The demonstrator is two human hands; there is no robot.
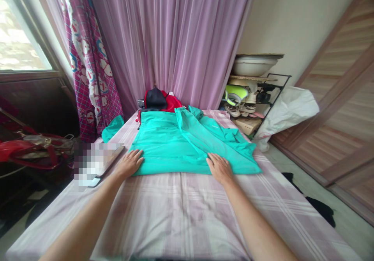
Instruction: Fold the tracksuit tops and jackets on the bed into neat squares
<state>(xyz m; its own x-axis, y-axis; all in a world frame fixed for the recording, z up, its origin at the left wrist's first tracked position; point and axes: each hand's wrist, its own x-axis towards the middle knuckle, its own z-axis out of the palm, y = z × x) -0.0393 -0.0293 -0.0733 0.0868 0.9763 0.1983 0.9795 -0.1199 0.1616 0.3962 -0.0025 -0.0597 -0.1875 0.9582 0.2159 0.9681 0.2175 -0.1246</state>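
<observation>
Far right: shoes (249, 108) held on a rack (254, 78) beneath a white basin (254, 65), its contents hidden | Mid-scene: turquoise garment (163, 136) laid on plaid cloth (181, 214) | Left hand (133, 163), right hand (220, 168): rested palm-down along its near edge, fingers lightly spread

Garment (157, 140) spread on far half of surface (181, 222). Left hand (133, 163) on its near left corner, right hand (219, 167) on its near edge, right of centre. Clothes pile (156, 99) just behind garment, curtain (175, 39) behind that. Flat item (112, 159), partly blurred out, on left edge of surface. Window (20, 35) to far left. I've got a rack (255, 78) past the far right corner: basin (254, 65) on top, shoes (232, 110) lower down, bag (292, 109) just right.
</observation>
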